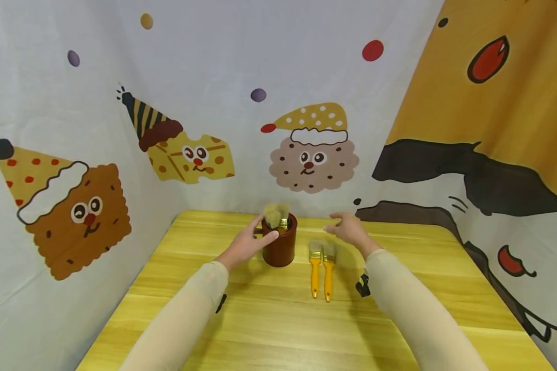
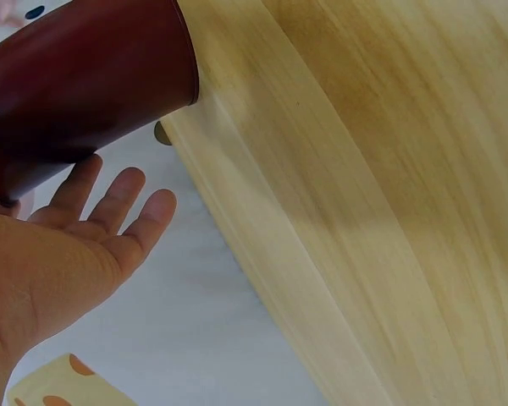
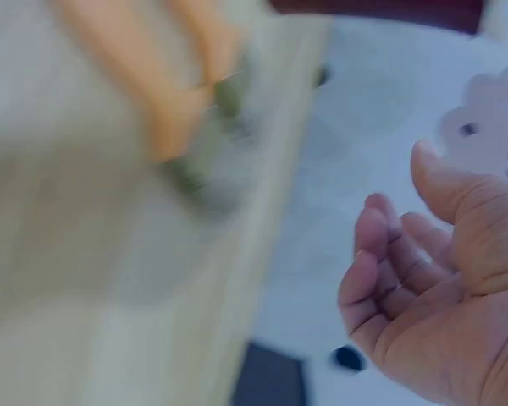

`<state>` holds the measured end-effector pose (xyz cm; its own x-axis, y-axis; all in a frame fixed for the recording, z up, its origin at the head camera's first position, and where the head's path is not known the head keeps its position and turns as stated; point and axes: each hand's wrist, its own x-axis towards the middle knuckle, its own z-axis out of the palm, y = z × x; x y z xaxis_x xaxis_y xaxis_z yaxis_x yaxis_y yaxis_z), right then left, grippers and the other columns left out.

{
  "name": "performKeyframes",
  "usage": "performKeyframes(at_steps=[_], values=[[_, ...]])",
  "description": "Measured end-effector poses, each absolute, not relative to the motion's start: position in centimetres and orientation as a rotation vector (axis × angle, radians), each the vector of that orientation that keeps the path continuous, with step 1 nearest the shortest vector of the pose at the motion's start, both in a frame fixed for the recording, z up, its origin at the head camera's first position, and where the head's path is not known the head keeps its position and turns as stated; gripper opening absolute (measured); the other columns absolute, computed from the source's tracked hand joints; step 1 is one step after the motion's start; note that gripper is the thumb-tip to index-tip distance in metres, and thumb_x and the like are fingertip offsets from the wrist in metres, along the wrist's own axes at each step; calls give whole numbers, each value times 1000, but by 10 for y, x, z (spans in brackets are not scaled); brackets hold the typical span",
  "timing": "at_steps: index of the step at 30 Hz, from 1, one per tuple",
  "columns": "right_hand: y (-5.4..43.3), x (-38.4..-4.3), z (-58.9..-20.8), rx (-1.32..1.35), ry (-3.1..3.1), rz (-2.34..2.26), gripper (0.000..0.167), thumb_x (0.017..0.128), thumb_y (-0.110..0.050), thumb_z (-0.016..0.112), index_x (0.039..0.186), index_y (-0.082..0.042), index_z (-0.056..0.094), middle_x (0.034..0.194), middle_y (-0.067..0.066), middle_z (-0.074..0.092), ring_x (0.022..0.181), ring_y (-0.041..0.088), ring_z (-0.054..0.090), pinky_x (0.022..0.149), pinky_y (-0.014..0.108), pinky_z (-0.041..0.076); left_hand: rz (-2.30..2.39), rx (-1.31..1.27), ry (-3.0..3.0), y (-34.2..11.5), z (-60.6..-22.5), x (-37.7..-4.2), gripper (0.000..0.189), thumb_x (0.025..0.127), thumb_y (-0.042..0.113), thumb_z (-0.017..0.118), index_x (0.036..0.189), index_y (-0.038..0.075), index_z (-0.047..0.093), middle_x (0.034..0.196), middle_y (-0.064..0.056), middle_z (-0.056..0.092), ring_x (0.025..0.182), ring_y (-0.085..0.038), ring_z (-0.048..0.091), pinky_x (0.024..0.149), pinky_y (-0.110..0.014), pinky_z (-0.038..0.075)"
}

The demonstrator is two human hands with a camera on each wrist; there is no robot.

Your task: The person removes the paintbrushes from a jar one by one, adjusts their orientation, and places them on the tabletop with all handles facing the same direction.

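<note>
A dark red-brown mug [image 1: 280, 251] stands upright near the table's back edge, with pale brush bristles [image 1: 274, 214] showing above its rim. At its handle side, my left hand [image 1: 245, 246] holds it, thumb across the near wall and index finger by the rim. In the left wrist view, other fingers [image 2: 118, 203] extend beside the mug [image 2: 93, 85]. Two paintbrushes with yellow-orange handles, one left [image 1: 314, 268] and one right [image 1: 328, 270], lie side by side, bristles away from me. Beyond them to the right, my right hand [image 1: 350, 229] hovers empty with loosely bent fingers.
The wood-grain table [image 1: 269, 330] ends at a printed cloth backdrop [image 1: 241, 196] behind the mug. A small black-and-yellow thing [image 1: 363, 286] is beside the right sleeve. Something small and black [image 1: 221, 303] shows beside the left sleeve.
</note>
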<state>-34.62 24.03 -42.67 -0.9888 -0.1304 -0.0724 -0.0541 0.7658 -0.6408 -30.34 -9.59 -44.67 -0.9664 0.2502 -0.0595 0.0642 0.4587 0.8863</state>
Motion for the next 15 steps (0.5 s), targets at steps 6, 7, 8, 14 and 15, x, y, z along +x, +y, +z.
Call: performKeyframes(at_steps=[6, 7, 8, 14, 15], values=[[195, -349, -386, -360, 2774, -1213, 58, 105, -34, 71, 158, -17, 54, 136, 17, 73, 123, 37, 72, 107, 57, 56, 1516, 272, 2520, -97, -447, -304, 91, 99, 68, 66, 172, 38, 19, 171, -11, 39, 155, -38, 45, 118, -64, 44], [187, -348, -382, -397, 2759, -1232, 58, 105, -34, 72, 158, -18, 54, 136, 16, 74, 124, 36, 72, 108, 57, 56, 1515, 270, 2520, -97, -447, -304, 91, 99, 67, 66, 172, 38, 19, 171, -11, 40, 155, -38, 45, 118, -65, 45], [179, -346, -379, -431, 2747, -1248, 57, 105, -33, 72, 158, -19, 55, 136, 15, 74, 124, 35, 72, 108, 57, 56, 1513, 270, 2520, -96, -447, -305, 91, 99, 67, 66, 172, 38, 19, 171, -11, 40, 155, -38, 45, 118, -65, 45], [139, -340, -379, -587, 2703, -1198, 58, 104, -30, 74, 158, -20, 54, 135, 13, 75, 124, 31, 72, 105, 52, 59, 1501, 275, 2519, -96, -447, -307, 91, 99, 68, 64, 172, 38, 18, 172, -10, 38, 156, -39, 43, 116, -66, 45], [134, -340, -381, -605, 2706, -1180, 59, 104, -29, 75, 158, -19, 54, 135, 14, 75, 124, 31, 73, 103, 50, 60, 1502, 276, 2517, -96, -447, -306, 92, 99, 69, 64, 172, 39, 18, 172, -10, 38, 156, -39, 43, 116, -66, 46]])
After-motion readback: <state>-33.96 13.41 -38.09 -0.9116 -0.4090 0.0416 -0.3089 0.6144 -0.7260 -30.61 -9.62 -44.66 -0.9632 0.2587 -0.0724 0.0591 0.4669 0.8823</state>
